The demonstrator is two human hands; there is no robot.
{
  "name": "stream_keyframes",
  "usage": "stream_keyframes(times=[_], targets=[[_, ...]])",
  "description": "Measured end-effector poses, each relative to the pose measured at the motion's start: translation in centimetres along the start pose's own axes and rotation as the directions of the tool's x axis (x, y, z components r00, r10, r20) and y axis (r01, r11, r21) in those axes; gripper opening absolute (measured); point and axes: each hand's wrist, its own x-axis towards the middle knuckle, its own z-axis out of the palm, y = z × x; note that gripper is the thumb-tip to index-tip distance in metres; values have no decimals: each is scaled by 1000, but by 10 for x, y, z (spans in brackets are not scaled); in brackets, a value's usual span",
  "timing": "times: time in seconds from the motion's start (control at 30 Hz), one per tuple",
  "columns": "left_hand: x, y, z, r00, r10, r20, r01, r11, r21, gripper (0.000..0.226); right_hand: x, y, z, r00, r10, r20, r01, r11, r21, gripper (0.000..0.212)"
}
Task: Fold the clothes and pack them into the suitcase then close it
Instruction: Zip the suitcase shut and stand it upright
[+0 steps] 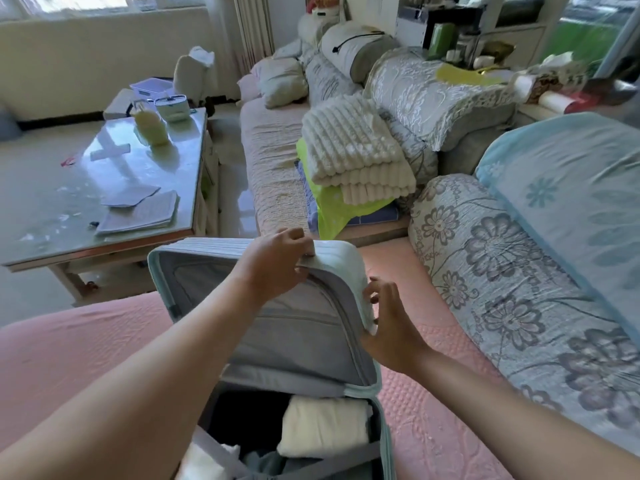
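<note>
A pale mint suitcase [341,261] lies on a pink sofa cover, its lid raised and its grey lining [291,327] facing me. My left hand [277,263] grips the lid's top edge, fingers curled over the rim. My right hand [388,320] is at the lid's right edge with its fingers spread and lightly bent, touching the rim. In the lower half of the case lies a folded cream garment [323,427] beside dark and white clothes under a strap.
A stack of folded cream and green blankets [356,161] sits on the sofa beyond the case. Floral cushions [502,271] line the right side. A glass coffee table [114,188] with papers and a bottle stands to the left.
</note>
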Motion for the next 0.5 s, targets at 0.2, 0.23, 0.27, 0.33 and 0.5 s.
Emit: stream_keyframes(times=[0.2, 0.23, 0.27, 0.33, 0.5], targets=[[-75, 30, -33, 992, 122, -43, -126, 986, -106, 26, -13, -89, -8, 981, 89, 172, -103, 992, 76, 90], [-89, 33, -36, 992, 124, -9, -124, 984, -126, 30, -17, -103, -8, 974, 113, 195, -115, 993, -2, 98], [-105, 35, -38, 990, 141, 19, -136, 979, -149, 34, -23, -116, -8, 965, 135, 223, -116, 988, -100, 109], [-134, 40, -42, 981, 185, 55, -174, 973, -153, 47, -40, -139, -10, 940, 162, 301, -69, 952, -298, 124], [-210, 58, -45, 937, 41, 346, -48, 999, 10, 111, -105, -172, 2, 909, 81, 410, 136, 870, -474, 121]])
